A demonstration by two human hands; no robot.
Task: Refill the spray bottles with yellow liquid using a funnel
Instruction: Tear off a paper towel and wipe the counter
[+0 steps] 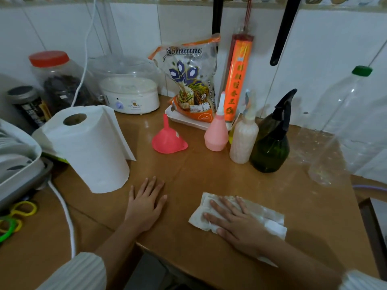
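A pink funnel (168, 138) lies mouth-down on the brown table (209, 174). To its right stand a pink spray bottle (216, 130), a frosted white spray bottle (244, 135) and a dark green spray bottle (271, 143), all upright and close together. A little yellow liquid shows between the pink and white bottles (231, 136). My left hand (145, 203) rests flat on the table with straight fingers. My right hand (232, 218) presses flat on a damp folded paper towel (266, 216) near the front edge.
A paper towel roll (90, 147) stands at the left. A large clear bottle with a green cap (345, 126) stands at the right. A rice bag (189, 84), a white steamer (128, 91), a red-lidded jar (56, 80) and an orange incense pack (236, 80) line the wall. Scissors (14, 216) lie far left.
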